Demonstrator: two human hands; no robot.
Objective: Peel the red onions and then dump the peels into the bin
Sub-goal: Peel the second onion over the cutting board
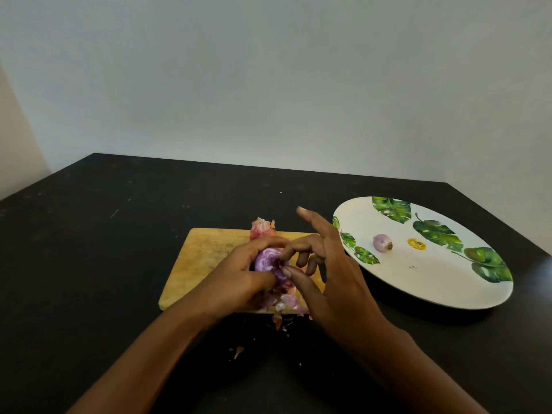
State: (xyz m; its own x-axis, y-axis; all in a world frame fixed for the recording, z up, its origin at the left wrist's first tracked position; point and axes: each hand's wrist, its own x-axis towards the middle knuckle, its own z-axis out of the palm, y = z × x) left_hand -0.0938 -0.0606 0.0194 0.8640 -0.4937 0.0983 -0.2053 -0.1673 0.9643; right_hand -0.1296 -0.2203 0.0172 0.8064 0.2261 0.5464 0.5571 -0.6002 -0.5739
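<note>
My left hand (242,276) grips a purple red onion (267,259) above a wooden cutting board (200,258). My right hand (325,273) pinches a strip of skin on the onion's right side between thumb and forefinger, with the little finger raised. Loose onion peels (286,303) lie at the board's near edge, partly hidden under my hands. Another clump of peels (262,229) sits at the board's far edge. A second small onion (382,242) lies on the plate to the right.
A white plate with green leaf prints (448,279) stands right of the board on the black table (89,249). Small peel scraps (238,351) lie on the table in front of the board. A pale wall rises behind. No bin is in view.
</note>
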